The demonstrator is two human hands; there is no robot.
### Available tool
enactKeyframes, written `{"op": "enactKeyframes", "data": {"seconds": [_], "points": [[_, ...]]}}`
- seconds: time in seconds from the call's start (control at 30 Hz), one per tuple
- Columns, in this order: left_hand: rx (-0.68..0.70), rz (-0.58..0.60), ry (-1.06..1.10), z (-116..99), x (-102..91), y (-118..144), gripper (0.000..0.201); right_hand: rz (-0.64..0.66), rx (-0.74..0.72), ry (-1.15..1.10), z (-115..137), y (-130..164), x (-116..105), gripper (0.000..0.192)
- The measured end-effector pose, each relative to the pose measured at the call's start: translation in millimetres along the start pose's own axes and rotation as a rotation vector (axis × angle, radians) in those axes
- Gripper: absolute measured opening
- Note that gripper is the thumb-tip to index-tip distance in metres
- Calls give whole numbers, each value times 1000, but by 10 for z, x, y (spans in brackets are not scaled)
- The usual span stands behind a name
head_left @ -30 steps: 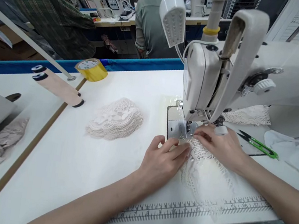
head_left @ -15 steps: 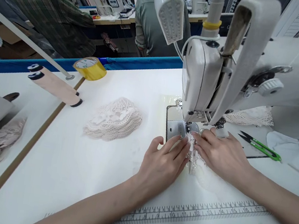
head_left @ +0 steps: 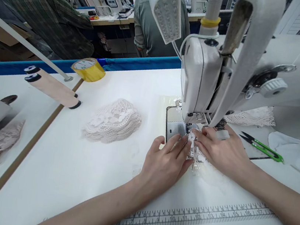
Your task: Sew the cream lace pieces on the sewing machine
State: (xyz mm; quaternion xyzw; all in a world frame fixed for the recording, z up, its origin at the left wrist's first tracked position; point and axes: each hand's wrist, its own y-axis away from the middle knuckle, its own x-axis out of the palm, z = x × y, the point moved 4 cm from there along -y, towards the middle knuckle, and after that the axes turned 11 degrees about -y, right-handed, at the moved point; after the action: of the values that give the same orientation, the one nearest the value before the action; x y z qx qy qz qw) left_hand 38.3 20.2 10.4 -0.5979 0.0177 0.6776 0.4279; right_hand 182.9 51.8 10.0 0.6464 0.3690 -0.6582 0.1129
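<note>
A small piece of white lace (head_left: pixel 191 152) lies under the needle area of the white sewing machine (head_left: pixel 199 78), over its metal plate (head_left: pixel 174 130). My left hand (head_left: pixel 166 163) rests on the left edge of this lace, fingers stretched forward and thumb held apart. From the right, my right hand (head_left: pixel 223 149) has its thumb and fingertips closed on the lace beside the presser foot. The fingers partly hide the lace and the stitching point. A stack of lace pieces (head_left: pixel 114 120) sits on the table to the left.
Green thread snips (head_left: pixel 263 148) lie right of my right hand. More lace (head_left: pixel 252 115) is behind the machine's head. Thread cones (head_left: pixel 53 87) and yellow tape (head_left: pixel 89 69) stand at the far left. A printed ruler (head_left: pixel 194 215) runs along the front edge. Two people sit beyond the table.
The lace between my hands has shifted slightly and its near end looks shorter and more bunched. Both hands stay almost in place. The view has moved a little.
</note>
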Motion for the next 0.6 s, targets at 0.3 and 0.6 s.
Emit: {"op": "enactKeyframes", "data": {"seconds": [0.3,0.6], "points": [[-8,36,-16,-22,-15,0,29,14,15,-4,1,-9,28,32],[-30,37,2,8,44,-16,30,29,17,11,-27,-1,47,33]]}}
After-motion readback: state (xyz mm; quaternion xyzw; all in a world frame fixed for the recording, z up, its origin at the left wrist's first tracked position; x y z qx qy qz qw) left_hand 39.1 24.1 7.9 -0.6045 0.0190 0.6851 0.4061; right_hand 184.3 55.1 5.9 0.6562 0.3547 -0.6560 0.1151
